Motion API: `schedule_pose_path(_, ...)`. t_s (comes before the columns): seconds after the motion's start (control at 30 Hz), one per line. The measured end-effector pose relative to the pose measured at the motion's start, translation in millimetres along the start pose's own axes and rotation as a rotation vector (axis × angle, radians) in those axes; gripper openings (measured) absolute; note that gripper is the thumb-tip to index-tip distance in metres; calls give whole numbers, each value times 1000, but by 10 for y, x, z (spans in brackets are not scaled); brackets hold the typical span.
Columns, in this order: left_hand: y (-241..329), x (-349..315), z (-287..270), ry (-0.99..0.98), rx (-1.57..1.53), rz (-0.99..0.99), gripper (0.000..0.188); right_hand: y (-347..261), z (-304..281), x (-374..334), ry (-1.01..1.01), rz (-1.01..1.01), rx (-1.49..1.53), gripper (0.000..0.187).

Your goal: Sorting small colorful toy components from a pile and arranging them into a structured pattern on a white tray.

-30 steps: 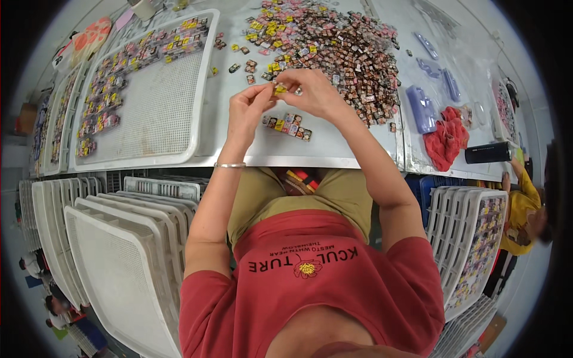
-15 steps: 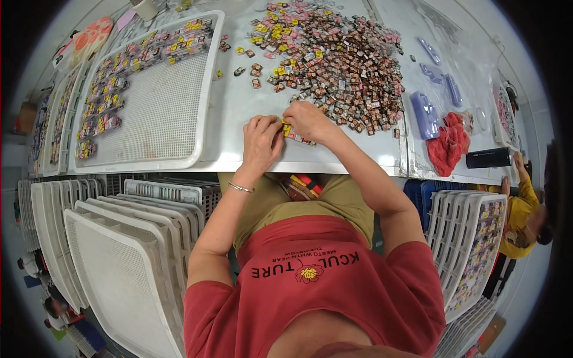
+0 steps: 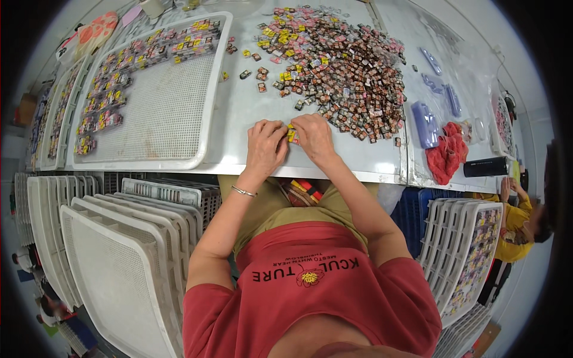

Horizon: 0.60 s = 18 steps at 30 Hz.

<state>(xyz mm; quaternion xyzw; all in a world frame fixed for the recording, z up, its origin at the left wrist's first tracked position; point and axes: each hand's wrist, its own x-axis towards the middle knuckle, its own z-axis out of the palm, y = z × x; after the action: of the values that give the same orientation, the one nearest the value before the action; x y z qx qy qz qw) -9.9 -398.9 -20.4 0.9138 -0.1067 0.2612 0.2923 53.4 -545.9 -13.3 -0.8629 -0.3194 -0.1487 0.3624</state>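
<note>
Near the table's front edge, my left hand (image 3: 267,145) and my right hand (image 3: 314,138) are close together with fingers bent inward. Between them is a short row of small yellow and pink packs (image 3: 293,136), partly covered by my fingers. Both sets of fingertips press on this row from either side. Just beyond my hands spreads a big heap of small square packs (image 3: 358,83), mostly dark brown and red, with yellow and pink ones toward its left. A few loose packs (image 3: 262,87) lie between the heap and a white mesh tray (image 3: 161,113).
Rows of packs (image 3: 107,98) line the tray's left and far sides. At right lie a purple bottle (image 3: 424,125), a red cloth (image 3: 446,155) and a black cylinder (image 3: 486,167). Stacked white trays (image 3: 113,262) stand below the table, and a person in yellow (image 3: 518,232) is at far right.
My right hand has drawn back from the heap's edge and moved lower, beside my left hand. The row of packs between them is now more covered by my fingers.
</note>
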Motion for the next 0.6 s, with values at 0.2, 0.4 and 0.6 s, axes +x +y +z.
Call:
schedule_pose_path(0.2,15,-5,-23,-2,-1,-11,25,-66,10,-115,103,-53,-119,6)
schedule_pose_path(0.4,22,4,-18,-16,6,-4,25,14,29,-80,75,-23,-53,6)
schedule_pose_path(0.6,22,15,-18,-23,18,17,27,-73,17,-27,-92,0,-166,4)
